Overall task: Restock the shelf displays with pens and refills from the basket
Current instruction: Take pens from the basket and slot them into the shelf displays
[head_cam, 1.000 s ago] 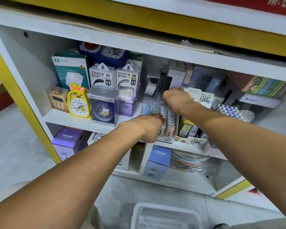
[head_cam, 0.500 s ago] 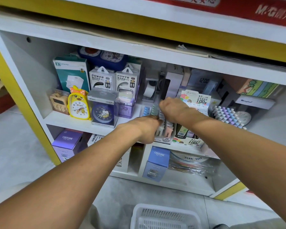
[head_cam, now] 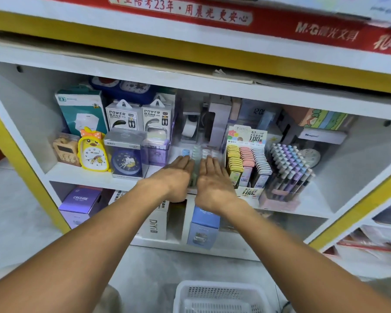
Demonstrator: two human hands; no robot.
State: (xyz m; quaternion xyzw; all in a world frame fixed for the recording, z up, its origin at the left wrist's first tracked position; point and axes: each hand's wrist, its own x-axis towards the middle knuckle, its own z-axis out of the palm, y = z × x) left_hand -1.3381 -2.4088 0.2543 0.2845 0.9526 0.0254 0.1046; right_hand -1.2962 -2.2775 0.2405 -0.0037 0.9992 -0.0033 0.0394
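A display box of pastel pens or refills (head_cam: 196,152) stands on the middle shelf (head_cam: 81,176). My left hand (head_cam: 174,177) and my right hand (head_cam: 212,181) lie flat side by side on top of its rows, fingers stretched out, and hide most of the box. Neither hand holds anything. Right of it stands a refill display (head_cam: 246,163) with yellow, pink and grey packs, then a pink stand of pastel pens (head_cam: 289,170). The white plastic basket (head_cam: 219,297) sits on the floor below my arms; I cannot make out anything inside it.
Left on the shelf are a yellow chick clock (head_cam: 93,152), a blue clock in a clear box (head_cam: 125,154) and power bank boxes (head_cam: 140,116). Tape dispensers stand behind the pen box. Purple and blue boxes (head_cam: 81,202) fill the lower shelf. A yellow frame edges the cabinet.
Both hands were curled around the pen box, right hand reaching behind it; now they lie flat and open on top. The view has tilted up, and the refill display and pen stand are uncovered.
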